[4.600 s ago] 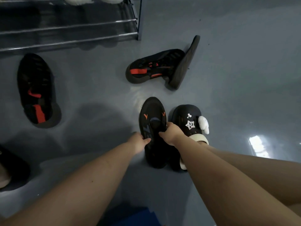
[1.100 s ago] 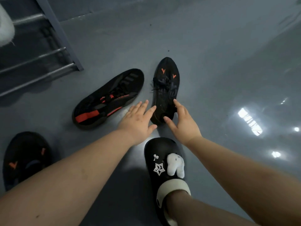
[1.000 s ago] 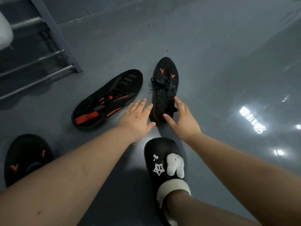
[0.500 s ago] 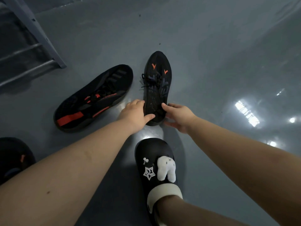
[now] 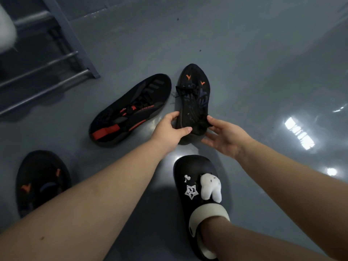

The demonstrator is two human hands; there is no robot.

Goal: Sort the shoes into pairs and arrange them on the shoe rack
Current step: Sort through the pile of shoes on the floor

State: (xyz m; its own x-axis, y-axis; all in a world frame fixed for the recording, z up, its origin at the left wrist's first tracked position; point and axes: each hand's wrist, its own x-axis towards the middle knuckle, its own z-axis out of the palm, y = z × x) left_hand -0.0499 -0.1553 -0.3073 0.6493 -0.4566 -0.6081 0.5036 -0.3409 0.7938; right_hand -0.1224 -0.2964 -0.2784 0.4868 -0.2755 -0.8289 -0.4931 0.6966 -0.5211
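Note:
A black sneaker with small orange marks (image 5: 194,95) is in the middle, toe pointing away. My left hand (image 5: 169,131) grips its heel from the left, thumb over the collar. My right hand (image 5: 224,137) holds the heel from the right, thumb on the collar and fingers under it. Its match, another black sneaker with orange marks (image 5: 40,182), lies on the floor at the lower left, partly hidden by my left forearm. A black sneaker with red stripes (image 5: 130,110) lies just left of the held shoe. The shoe rack (image 5: 62,25) stands at the upper left.
My foot in a black clog with a star charm and a white plush (image 5: 199,187) stands just below the hands. A white shoe (image 5: 6,34) sits on the rack at the far left edge. Glossy grey floor (image 5: 263,63) stretches to the right and beyond.
Both hands went from flat and open beside the sneaker's heel to closing round it. The view shifted slightly back to the left.

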